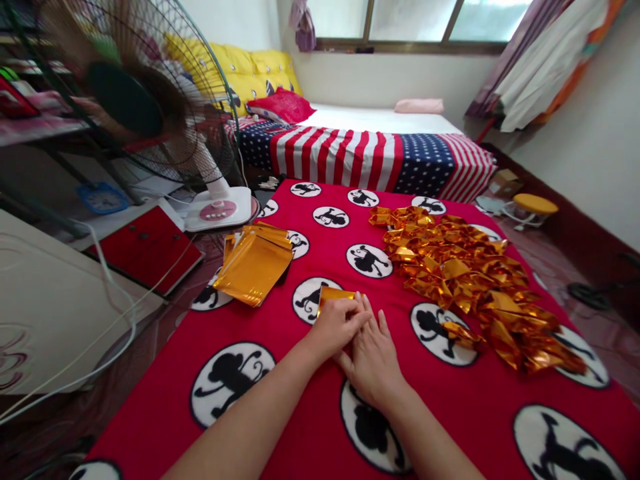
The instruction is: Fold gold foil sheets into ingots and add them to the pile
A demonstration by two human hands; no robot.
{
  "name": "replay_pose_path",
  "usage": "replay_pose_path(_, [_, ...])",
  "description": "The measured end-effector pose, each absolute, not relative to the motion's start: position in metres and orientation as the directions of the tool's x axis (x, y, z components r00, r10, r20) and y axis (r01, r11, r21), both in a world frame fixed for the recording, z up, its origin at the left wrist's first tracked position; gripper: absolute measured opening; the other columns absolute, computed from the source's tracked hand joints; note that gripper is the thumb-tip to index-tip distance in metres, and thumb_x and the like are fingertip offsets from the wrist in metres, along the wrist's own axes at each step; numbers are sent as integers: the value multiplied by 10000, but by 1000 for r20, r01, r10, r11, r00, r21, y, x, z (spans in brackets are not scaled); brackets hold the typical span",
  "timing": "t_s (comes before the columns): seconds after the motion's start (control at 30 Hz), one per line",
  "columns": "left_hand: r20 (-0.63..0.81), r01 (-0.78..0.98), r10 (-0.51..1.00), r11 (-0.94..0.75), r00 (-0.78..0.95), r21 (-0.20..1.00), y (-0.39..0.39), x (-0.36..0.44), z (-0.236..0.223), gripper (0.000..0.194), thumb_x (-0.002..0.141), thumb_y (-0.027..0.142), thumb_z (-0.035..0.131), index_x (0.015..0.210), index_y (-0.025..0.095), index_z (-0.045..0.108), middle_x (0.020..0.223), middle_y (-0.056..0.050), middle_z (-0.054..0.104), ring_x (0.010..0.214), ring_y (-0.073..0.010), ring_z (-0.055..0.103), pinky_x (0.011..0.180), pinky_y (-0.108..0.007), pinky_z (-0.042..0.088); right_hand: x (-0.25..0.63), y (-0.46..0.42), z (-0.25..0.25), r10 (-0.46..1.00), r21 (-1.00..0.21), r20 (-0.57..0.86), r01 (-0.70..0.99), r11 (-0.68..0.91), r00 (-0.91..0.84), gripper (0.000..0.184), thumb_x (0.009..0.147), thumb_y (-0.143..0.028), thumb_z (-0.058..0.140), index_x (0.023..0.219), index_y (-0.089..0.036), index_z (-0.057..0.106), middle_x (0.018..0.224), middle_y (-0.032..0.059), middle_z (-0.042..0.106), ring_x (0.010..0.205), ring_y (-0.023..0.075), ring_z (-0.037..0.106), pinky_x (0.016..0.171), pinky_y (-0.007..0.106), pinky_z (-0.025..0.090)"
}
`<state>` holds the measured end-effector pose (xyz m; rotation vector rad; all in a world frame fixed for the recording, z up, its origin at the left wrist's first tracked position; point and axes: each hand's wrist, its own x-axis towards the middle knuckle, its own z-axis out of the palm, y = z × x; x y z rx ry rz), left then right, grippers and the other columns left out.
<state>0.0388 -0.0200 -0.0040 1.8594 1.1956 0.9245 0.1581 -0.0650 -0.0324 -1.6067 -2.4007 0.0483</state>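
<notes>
A sheet of gold foil paper point(336, 293) lies on the red cloth, mostly covered by both hands. My left hand point(337, 325) is closed on the sheet with bent fingers, and its fingertips touch the right hand. Next to it, my right hand point(375, 357) lies flat over the sheet's right part, fingers stretched out. How the covered part of the sheet is folded stays hidden. Left of the hands sits a stack of flat gold foil sheets point(256, 263). A pile of folded gold foil pieces point(450, 260) spreads on the right, with one small piece point(461, 335) at its near edge.
The red cloth point(300, 427) with black monkey prints covers the work surface. An electric fan point(220, 207) stands beyond the foil stack at left. Behind is a bed with a striped, starred cover point(340, 157). A yellow stool point(535, 203) stands at far right.
</notes>
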Motion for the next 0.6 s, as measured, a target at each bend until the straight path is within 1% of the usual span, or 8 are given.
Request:
replay_pose_path(0.1, [179,550,940,-316,289,773,-18,31,-6,308,923,299,512,653,176,593,686,-15,635,646,-136,543,623,-253,370,157,-65,-30,922,-161,178,915,371,-343,833,897,-593,456,1521,-67,293,1594,181,232,1496,300,155,1191,509,150])
replay_pose_path(0.17, [167,683,958,-285,235,673,-17,24,-7,300,932,313,502,682,182,602,742,-36,660,697,-158,580,639,-266,377,156,-64,-29,929,-151,151,921,360,-338,860,892,-614,454,1519,-49,288,1601,182,196,1501,297,131,1191,518,147])
replay_pose_path(0.27, [138,846,980,-192,141,498,-17,16,-6,247,936,325,506,774,189,633,864,-62,689,776,-186,624,646,-278,391,157,-63,-26,934,-138,110,925,354,-340,884,884,-632,460,1518,-41,284,1607,176,155,1506,294,102,1191,529,132])
replay_pose_path(0.33, [109,903,987,-149,114,403,-16,13,-5,195,932,323,524,845,193,641,930,-62,692,829,-192,638,666,-277,414,157,-64,-23,935,-136,93,926,352,-342,884,888,-635,452,1520,-42,277,1608,175,150,1507,290,97,1191,536,117])
replay_pose_path(0.4, [77,932,990,-136,117,335,-16,13,-3,170,932,326,535,898,193,637,970,-60,688,880,-195,642,703,-278,439,154,-64,-18,939,-139,99,930,340,-329,884,894,-645,429,1518,-38,278,1605,186,151,1506,301,97,1186,561,93])
replay_pose_path(0.47, [50,945,991,-135,126,297,-16,14,-1,178,945,325,515,935,190,630,1006,-63,684,918,-200,642,735,-283,457,147,-65,-12,939,-144,140,932,333,-313,900,892,-667,413,1518,-36,274,1605,198,140,1505,324,82,1177,592,58])
replay_pose_path(0.53, [23,945,992,-125,124,303,-15,15,0,202,974,292,451,966,192,627,1028,-61,684,938,-196,642,760,-285,467,136,-66,-7,920,-158,195,915,371,-340,927,881,-686,416,1531,-48,244,1611,195,121,1505,333,56,1179,591,38])
replay_pose_path(0.6, [2,936,993,-109,115,334,-15,16,1,241,995,246,386,997,202,624,1030,-52,689,942,-184,644,776,-281,471,127,-65,-8,896,-190,212,883,430,-391,935,888,-684,396,1539,-40,208,1606,200,152,1505,318,83,1191,558,74])
